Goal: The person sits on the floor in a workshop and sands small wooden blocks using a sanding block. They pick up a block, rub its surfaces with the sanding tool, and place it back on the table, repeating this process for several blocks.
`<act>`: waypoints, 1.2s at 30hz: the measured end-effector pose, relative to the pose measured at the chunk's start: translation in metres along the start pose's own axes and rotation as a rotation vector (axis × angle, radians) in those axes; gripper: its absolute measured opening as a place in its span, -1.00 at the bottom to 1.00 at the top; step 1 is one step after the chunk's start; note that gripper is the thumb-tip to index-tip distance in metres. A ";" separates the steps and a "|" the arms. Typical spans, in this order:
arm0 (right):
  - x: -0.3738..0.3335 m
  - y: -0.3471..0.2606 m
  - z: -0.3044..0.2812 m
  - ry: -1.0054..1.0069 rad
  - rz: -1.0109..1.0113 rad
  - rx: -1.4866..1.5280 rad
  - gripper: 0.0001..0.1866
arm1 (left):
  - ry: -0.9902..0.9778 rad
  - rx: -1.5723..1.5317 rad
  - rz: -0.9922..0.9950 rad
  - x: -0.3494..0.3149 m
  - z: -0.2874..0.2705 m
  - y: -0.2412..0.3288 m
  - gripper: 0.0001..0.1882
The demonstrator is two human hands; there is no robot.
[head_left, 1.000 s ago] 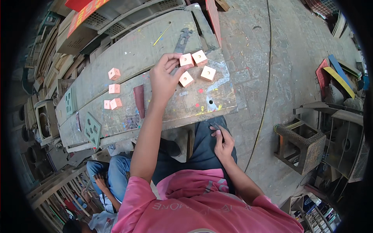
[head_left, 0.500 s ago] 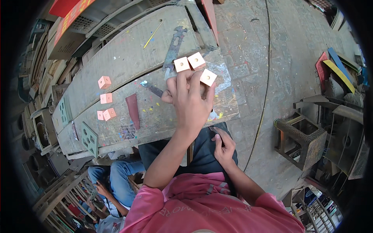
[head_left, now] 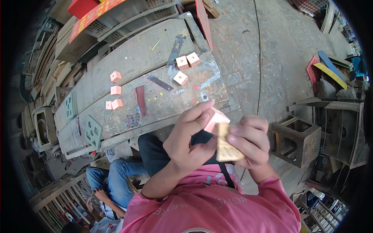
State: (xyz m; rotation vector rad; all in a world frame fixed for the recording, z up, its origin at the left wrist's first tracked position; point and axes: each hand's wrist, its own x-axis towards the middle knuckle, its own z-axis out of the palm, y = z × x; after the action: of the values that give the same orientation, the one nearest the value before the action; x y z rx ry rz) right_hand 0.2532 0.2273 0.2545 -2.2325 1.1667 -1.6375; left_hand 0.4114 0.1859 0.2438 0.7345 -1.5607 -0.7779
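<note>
In front of my lap, my left hand [head_left: 186, 141] grips a pink wooden cube [head_left: 214, 119] between thumb and fingers. My right hand [head_left: 251, 141] pinches a folded tan piece of sandpaper [head_left: 227, 149], its edge against or very near the cube's lower right side; motion blurs the contact. Three more cubes with a hole in the visible faces stand on the bench: one nearer me [head_left: 180, 78], two side by side behind it, such as this cube [head_left: 193, 59]. Several similar cubes [head_left: 115, 90] stand farther left.
The worn wooden bench [head_left: 132, 73] carries a flat metal wrench [head_left: 176, 48], a dark metal strip [head_left: 160, 82], a maroon strip [head_left: 140, 100], a yellow stick [head_left: 158, 40] and green plates with holes [head_left: 93, 132]. A stool [head_left: 297, 141] stands right. Another person's jeans [head_left: 120, 176] show lower left.
My left hand has left the cubes on the bench and come back toward me with one. The right hand has risen from my thigh to meet it, holding the sandpaper. The view has shifted slightly.
</note>
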 end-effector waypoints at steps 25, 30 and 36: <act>-0.014 -0.084 -0.050 0.151 -0.025 0.292 -0.80 | -0.017 0.023 0.232 -0.035 -0.009 0.094 -0.44; 0.000 -0.082 -0.059 0.234 -0.054 0.123 -0.72 | -0.017 0.010 0.208 -0.040 -0.006 0.100 -0.40; 0.011 -0.073 -0.069 -0.143 -0.244 -0.185 -0.60 | -0.016 -0.023 0.197 -0.041 -0.003 0.102 -0.47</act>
State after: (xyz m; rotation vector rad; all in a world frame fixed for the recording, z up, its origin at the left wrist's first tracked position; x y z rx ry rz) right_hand 0.2315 0.2929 0.3282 -2.6516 1.0867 -1.4685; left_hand 0.4156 0.2778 0.3041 0.5496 -1.6089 -0.6561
